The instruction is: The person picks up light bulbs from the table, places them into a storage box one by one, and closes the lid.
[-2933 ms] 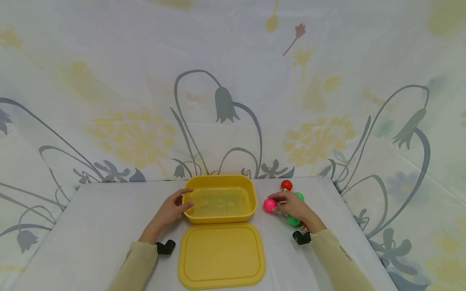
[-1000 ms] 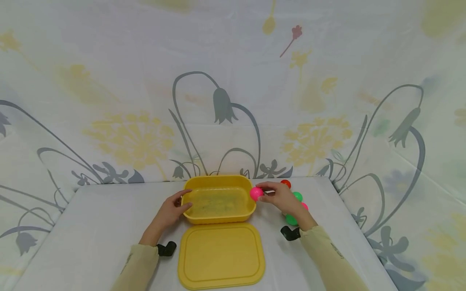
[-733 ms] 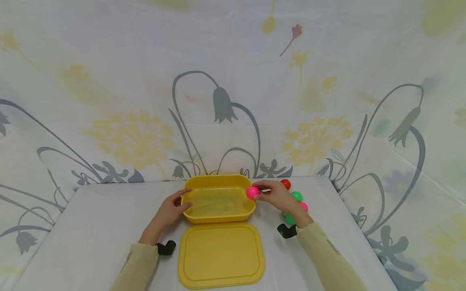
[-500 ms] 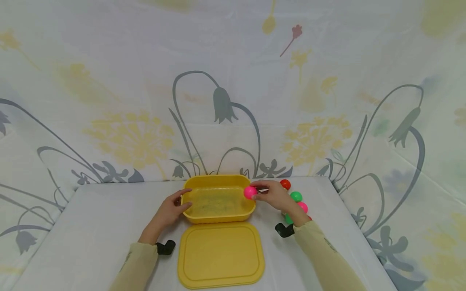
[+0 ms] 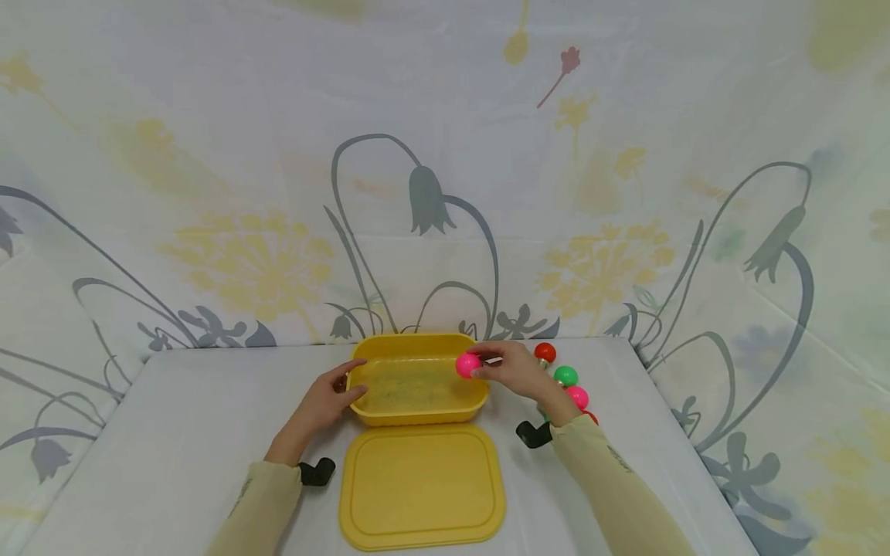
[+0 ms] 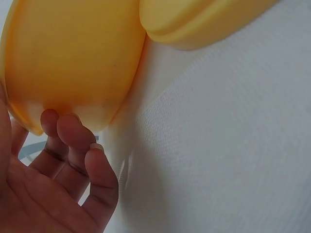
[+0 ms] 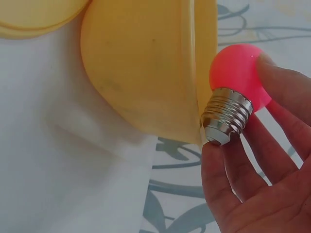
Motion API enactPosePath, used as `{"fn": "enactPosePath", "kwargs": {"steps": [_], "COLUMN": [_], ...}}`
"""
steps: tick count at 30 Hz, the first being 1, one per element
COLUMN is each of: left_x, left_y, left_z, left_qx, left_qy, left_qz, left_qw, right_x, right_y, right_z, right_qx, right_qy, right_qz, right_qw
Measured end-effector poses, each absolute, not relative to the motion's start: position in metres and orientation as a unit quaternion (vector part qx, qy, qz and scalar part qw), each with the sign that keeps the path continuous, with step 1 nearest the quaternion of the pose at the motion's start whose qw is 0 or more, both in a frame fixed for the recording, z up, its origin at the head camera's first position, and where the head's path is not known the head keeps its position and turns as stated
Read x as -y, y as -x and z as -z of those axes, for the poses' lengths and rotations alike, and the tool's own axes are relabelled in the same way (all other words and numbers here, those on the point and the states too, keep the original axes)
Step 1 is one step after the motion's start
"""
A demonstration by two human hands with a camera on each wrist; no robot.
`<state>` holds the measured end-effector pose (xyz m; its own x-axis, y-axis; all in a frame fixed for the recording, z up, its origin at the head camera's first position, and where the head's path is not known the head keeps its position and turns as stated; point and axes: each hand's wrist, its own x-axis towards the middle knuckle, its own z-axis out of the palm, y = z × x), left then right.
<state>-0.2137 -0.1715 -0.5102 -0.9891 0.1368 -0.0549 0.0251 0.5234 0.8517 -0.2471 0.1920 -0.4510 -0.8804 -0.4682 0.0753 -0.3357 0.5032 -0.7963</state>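
Observation:
A pink light bulb [image 5: 468, 366] with a silver screw base is pinched by my right hand [image 5: 514, 368], over the right end of an open yellow box [image 5: 417, 422]. In the right wrist view the bulb [image 7: 238, 73] stands by the box's rim, my thumb on its pink globe and fingers behind it. My left hand [image 5: 324, 400] grips the left end of the box; the left wrist view has its curled fingers [image 6: 75, 133] against the outer wall. No bulb shows inside the box.
Right of the box lie a red bulb [image 5: 545, 353], a green bulb [image 5: 566, 376], another pink bulb [image 5: 577, 398] and a partly hidden red one [image 5: 591, 418]. A yellow lid [image 5: 422, 488] lies flat in front of the box. A patterned cloth [image 5: 445, 193] hangs behind.
My right hand has lifted the pink bulb from the group on the right and carried it left, over the box's right end. My left hand has stayed on the box.

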Motion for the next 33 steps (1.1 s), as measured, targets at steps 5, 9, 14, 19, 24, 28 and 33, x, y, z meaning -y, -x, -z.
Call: {"fn": "enactPosePath", "kwargs": {"steps": [5, 9, 14, 19, 24, 28, 33], "left_x": [0.171, 0.170, 0.171, 0.171, 0.172, 0.172, 0.172], "left_y": [0.214, 0.213, 0.213, 0.213, 0.213, 0.213, 0.212], "left_z": [0.509, 0.508, 0.507, 0.509, 0.511, 0.512, 0.512], "left_qx": [-0.870, -0.869, -0.869, -0.871, -0.870, -0.868, -0.870], "left_qy": [-0.047, -0.046, -0.044, -0.048, -0.052, -0.050, -0.052], "left_qz": [-0.488, -0.488, -0.490, -0.485, -0.486, -0.490, -0.488], "left_qw": [0.057, 0.059, 0.060, 0.058, 0.058, 0.059, 0.056], "right_x": [-0.187, -0.182, -0.176, -0.170, -0.166, -0.162, -0.155], "right_y": [0.250, 0.252, 0.256, 0.258, 0.261, 0.264, 0.265], "right_z": [0.452, 0.452, 0.453, 0.453, 0.453, 0.454, 0.453], "right_qx": [-0.865, -0.866, -0.870, -0.872, -0.869, -0.869, -0.872], "right_qy": [0.243, 0.245, 0.244, 0.244, 0.249, 0.242, 0.239], "right_qz": [0.433, 0.429, 0.420, 0.415, 0.418, 0.419, 0.413], "right_qw": [0.075, 0.079, 0.086, 0.087, 0.090, 0.100, 0.110]}}
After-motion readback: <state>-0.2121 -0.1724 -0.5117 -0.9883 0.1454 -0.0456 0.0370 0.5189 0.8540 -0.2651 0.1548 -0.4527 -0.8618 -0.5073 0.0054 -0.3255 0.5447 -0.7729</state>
